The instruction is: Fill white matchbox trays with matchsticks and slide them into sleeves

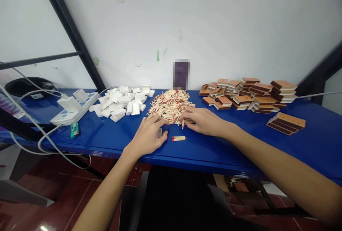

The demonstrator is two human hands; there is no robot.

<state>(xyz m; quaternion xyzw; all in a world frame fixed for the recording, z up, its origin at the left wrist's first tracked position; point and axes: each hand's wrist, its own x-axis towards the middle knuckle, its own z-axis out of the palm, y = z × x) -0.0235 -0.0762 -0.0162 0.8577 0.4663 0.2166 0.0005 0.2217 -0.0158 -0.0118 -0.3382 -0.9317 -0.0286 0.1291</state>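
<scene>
This looks like a small hand-packing workshop for matches, a plain piecework station rather than a factory line. A long blue tabletop carries goods in bulk, sorted by kind: a heap of loose matches in the middle, a pile of white inner trays to the left, and stacks of brown matchboxes to the right. The room itself is bare and utilitarian, with an unpainted-looking white wall marked by scuffs, a black metal frame, glossy red floor tiles, and loose cables trailing over the tabletop's edge beside a white device
</scene>
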